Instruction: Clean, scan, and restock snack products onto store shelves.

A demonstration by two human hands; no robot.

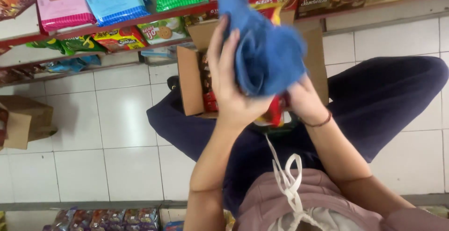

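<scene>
I sit on a tiled floor in a shop aisle, legs crossed in dark trousers. Both hands are raised in front of me. My left hand (229, 79) presses a crumpled blue cloth (264, 48) against a red and yellow snack packet (275, 111), whose lower edge shows under the cloth. From the other side, my right hand (306, 101), with a thin dark band on its wrist, grips the packet and the cloth's lower part. Behind my hands an open cardboard box (189, 83) rests on my lap, with more red packets inside.
Red shelves (117, 25) at the top carry pink, blue, green and brown snack bags. A smaller brown cardboard box (25, 121) stands on the floor at the left. White floor tiles (121, 156) lie to my left and right. More packets line a low shelf (103, 219) at the bottom.
</scene>
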